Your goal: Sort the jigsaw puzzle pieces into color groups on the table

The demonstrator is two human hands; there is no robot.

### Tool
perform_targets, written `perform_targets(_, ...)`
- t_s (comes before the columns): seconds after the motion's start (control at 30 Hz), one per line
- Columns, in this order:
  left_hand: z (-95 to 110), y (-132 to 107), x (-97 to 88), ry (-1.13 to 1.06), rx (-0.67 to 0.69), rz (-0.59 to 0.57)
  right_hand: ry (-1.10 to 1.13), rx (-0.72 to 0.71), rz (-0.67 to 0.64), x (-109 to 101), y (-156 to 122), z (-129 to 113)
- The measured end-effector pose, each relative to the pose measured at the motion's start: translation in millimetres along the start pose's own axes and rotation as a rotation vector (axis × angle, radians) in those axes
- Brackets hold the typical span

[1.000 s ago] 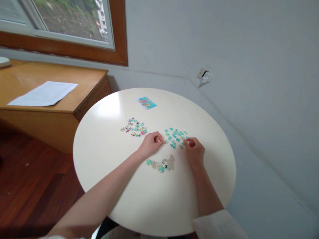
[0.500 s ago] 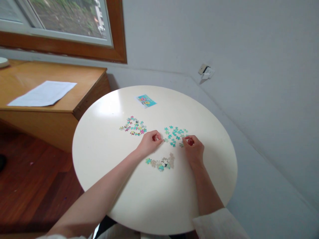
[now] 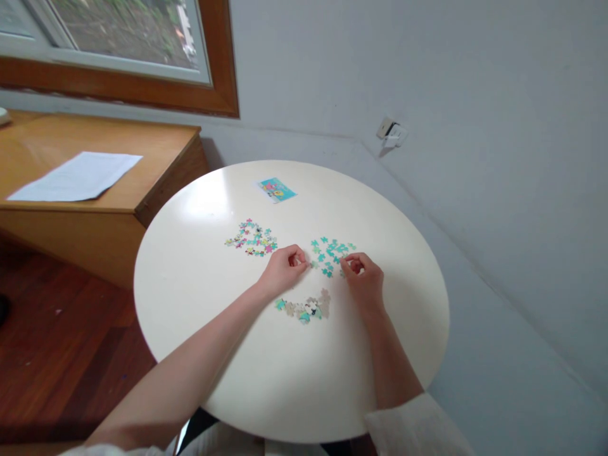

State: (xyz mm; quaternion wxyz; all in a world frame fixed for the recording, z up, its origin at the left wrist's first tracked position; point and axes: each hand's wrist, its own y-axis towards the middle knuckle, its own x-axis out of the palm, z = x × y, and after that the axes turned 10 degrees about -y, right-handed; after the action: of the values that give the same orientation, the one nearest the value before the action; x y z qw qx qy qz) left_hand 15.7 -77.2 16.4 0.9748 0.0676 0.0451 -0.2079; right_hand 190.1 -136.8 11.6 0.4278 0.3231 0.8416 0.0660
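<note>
Both my hands rest on a round cream table. My left hand is curled, fingertips pinched at the left edge of a cluster of teal puzzle pieces. My right hand is curled too, pinching a small piece at the cluster's right edge. A row of joined beige and teal pieces lies just in front of my hands. Farther left sits a heap of multicoloured pieces.
A small blue picture card lies near the table's far edge. A wooden desk with a white paper sheet stands to the left under a window. Grey walls close in on the right, with a wall socket.
Both hands have crept slightly closer together across the teal cluster. The view has shifted a little.
</note>
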Motion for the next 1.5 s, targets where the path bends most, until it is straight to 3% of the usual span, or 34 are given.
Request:
perform_targets(0.1, 2.5, 0.6, -4.1, 0.010, 0.027, 0.033, 0.094, -0.107, -0.174, -4.6, -3.1, -13.7)
perform_targets(0.23, 6.1, 6.2, -15.7, 0.012, 0.080, 0.118, 0.069, -0.313, -0.597, -17.0, -12.7, -32.8)
perform_targets(0.33, 12.8, 11.5, -22.0, 0.007, 0.108, 0.143, -0.022, -0.368, -0.671, -27.8, -22.4, -41.9)
perform_targets(0.5, 30.3, 7.0, -17.7, 0.130, 0.085, -0.062, -0.124, -0.435, -0.656, -32.9, -36.5, -41.1)
perform_targets(0.73, 33.3, -37.6, -17.0, 0.368, 0.054, -0.255, -0.103, -0.475, -0.565, -22.8, -50.4, -26.5)
perform_targets(0.9, 29.8, -68.6, -18.1, 0.361, 0.033, -0.260, -0.047, -0.514, -0.421, -26.3, -55.7, -23.0)
perform_targets(1.03, 30.3, -80.2, -10.2, 0.252, 0.004, -0.252, 0.029, -0.577, -0.290, -28.0, -59.4, -24.5)
perform_targets(1.17, 27.1, -80.8, -2.4, 0.180, -0.020, -0.226, 0.109, -0.603, -0.166, -28.3, -63.3, -25.5)
perform_targets(1.5, 20.5, -72.3, 5.4, -0.098, -0.187, -0.129, 0.209, -0.565, -0.129, -26.5, -64.6, -26.1)
